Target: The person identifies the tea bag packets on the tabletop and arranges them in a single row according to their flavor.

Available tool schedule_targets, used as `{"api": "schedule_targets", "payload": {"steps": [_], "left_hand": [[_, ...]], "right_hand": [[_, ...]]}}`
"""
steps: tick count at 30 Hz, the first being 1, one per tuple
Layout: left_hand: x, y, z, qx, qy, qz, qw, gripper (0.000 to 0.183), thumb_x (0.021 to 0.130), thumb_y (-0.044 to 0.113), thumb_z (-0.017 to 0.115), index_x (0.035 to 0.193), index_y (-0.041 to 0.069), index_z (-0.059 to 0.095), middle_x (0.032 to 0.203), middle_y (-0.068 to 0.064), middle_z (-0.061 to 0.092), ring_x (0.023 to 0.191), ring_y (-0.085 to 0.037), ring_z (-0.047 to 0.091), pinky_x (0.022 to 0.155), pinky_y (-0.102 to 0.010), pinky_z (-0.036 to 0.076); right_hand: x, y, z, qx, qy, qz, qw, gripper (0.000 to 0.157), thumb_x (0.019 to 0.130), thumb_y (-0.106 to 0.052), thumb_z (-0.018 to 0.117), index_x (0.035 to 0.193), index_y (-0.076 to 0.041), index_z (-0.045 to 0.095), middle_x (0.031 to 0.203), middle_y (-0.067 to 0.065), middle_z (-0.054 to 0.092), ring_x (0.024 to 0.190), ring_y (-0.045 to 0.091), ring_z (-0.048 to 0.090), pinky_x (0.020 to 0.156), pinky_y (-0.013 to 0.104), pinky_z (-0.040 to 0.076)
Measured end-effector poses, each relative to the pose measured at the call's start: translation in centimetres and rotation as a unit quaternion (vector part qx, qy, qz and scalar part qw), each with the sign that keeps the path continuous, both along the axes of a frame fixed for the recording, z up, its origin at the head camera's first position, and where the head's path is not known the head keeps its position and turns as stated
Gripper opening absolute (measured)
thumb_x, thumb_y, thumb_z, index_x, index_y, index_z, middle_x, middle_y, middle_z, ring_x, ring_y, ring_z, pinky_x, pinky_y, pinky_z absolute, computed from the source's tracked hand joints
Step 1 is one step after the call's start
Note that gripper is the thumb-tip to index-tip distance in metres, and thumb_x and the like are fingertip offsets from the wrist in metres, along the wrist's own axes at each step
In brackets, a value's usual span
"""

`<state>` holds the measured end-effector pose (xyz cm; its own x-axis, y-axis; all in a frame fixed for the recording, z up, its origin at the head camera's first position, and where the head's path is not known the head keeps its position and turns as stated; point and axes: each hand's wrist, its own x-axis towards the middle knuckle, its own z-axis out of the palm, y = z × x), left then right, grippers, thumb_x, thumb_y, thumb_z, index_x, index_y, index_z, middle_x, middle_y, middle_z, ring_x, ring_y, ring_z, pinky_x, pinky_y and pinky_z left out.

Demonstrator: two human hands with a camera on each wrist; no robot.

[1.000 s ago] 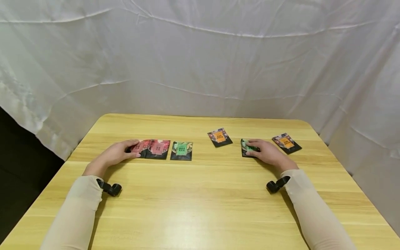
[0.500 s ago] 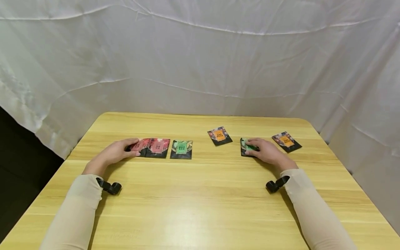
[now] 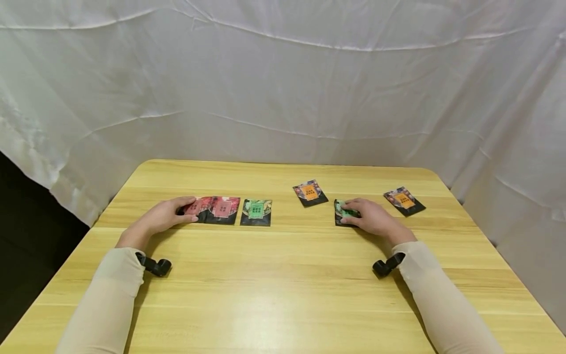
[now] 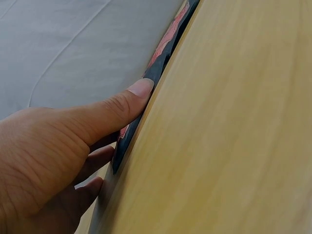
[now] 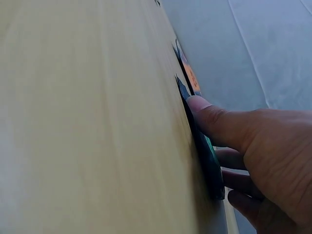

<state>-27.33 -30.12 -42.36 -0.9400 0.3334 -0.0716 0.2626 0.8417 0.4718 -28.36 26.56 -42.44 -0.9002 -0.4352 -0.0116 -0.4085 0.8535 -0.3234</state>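
Observation:
Toward the left of the table, two red-and-black sachets lie side by side. My left hand (image 3: 161, 216) holds the outer red sachet (image 3: 193, 209) between thumb and fingers, covering its left end. Its neighbour, the inner red sachet (image 3: 223, 210), touches or slightly overlaps it. A green-and-black sachet (image 3: 256, 212) lies flat just right of these. On the right, my right hand (image 3: 371, 216) grips a second green sachet (image 3: 339, 214) by its sides. In the right wrist view the thumb presses on that sachet's (image 5: 202, 156) near edge; the fingers are partly hidden behind it.
An orange-labelled sachet (image 3: 310, 192) lies turned at an angle, behind and left of my right hand. Another orange sachet (image 3: 404, 201) lies to that hand's right. The wooden table (image 3: 274, 285) ends at a pale hanging cloth (image 3: 283, 98). Each wrist wears a black camera mount.
Between half a second ago and now, my right hand has slid slightly left with the green sachet. My left hand and the other sachets have stayed put.

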Motion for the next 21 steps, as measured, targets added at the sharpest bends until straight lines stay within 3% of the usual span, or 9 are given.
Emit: {"api": "schedule_targets", "payload": {"steps": [21], "left_hand": [[-0.2, -0.1, -0.2, 0.001, 0.001, -0.001, 1.0, 0.08, 0.093, 0.05, 0.062, 0.152, 0.003, 0.035, 0.151, -0.027, 0.034, 0.137, -0.05, 0.028, 0.109, -0.064, 0.023]], "right_hand": [[1.1, -3.4, 0.1, -0.002, 0.005, 0.071, 0.997, 0.06, 0.092, -0.048, 0.065, 0.138, -0.011, 0.058, 0.144, 0.016, 0.048, 0.132, 0.039, 0.043, 0.106, 0.056, 0.036]]}}
